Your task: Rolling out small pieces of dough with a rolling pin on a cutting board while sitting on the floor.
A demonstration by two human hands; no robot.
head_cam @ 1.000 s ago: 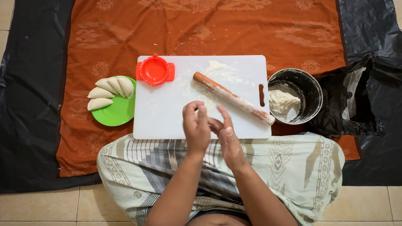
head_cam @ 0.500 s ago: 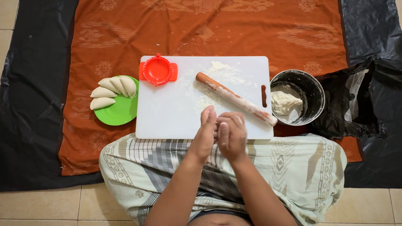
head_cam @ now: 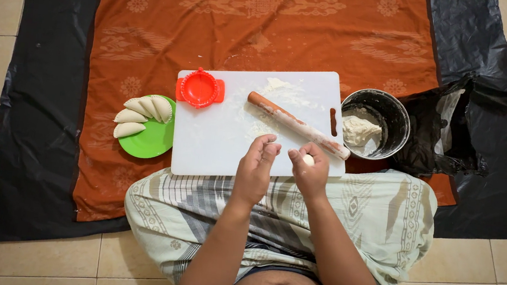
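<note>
head view, the only one here: the person is sitting cross-legged on the floor with the white cutting board (head_cam: 223,139) sitting right at the knees, probably so everything is within easy reach. the right hand (head_cam: 310,174) is pinching a small dough ball (head_cam: 308,159) between thumb and fingers, hovering over the board's 5 o'clock edge. the left hand (head_cam: 255,172) is hanging just beside it with fingers loosely curled, holding nothing that i can make out. the rolling pin (head_cam: 297,125) is lying diagonally across the board at 2 o'clock from the hands, floury. the metal pot (head_cam: 392,112) with the dough lump (head_cam: 360,132) is sitting at 3 o'clock off the board. the red dumpling press (head_cam: 200,88) is parked at the board's 10 o'clock corner, and the green plate (head_cam: 154,142) with folded dumplings (head_cam: 141,115) is waiting at 9 o'clock.
</note>
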